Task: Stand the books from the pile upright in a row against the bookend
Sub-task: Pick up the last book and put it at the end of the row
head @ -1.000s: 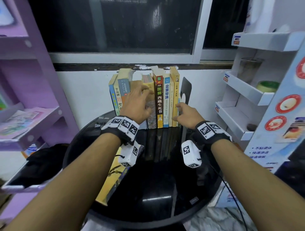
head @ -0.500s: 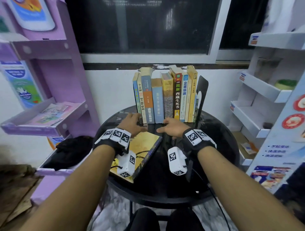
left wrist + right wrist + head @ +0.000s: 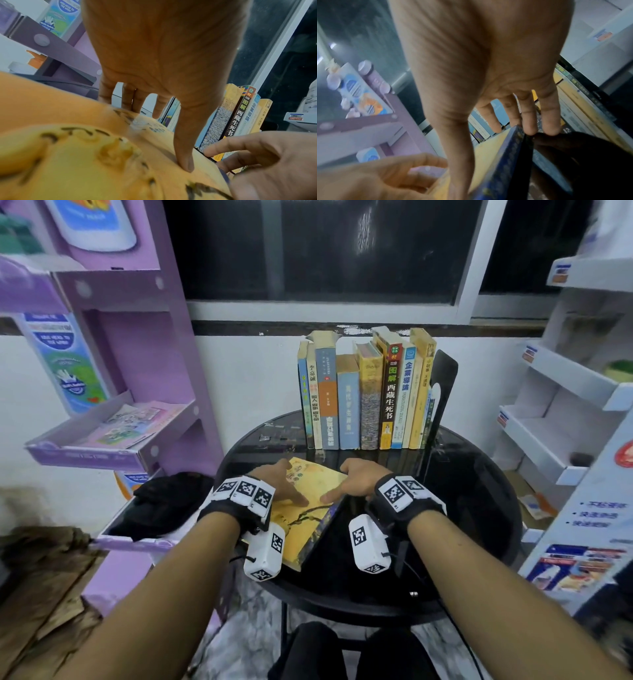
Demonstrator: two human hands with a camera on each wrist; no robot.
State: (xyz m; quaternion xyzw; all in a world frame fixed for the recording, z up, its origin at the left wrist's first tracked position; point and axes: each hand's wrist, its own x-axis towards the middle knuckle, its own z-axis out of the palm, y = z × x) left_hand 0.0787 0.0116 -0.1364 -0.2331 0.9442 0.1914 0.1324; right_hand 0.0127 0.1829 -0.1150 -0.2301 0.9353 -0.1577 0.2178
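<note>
A yellow book [image 3: 308, 529] with a blue spine [image 3: 505, 162] lies flat at the front left of the round black table [image 3: 462, 508]. My left hand [image 3: 277, 484] holds its left side, thumb pressed on the cover [image 3: 85, 162] and fingers [image 3: 137, 102] over the far edge. My right hand [image 3: 356, 482] holds the spine side, thumb on the cover and fingers [image 3: 529, 119] down against the spine. Behind them a row of upright books [image 3: 366, 398] leans on the black bookend [image 3: 443, 378] at its right end.
A purple shelf unit [image 3: 102, 440] with leaflets stands close on the left, with a black bag [image 3: 161, 505] on its lower tray. White cardboard shelves [image 3: 565, 405] stand on the right. The wall and a dark window lie behind the row.
Both hands left the upright row, dropped toward me and took hold of the flat yellow book. My head has pulled back from the table.
</note>
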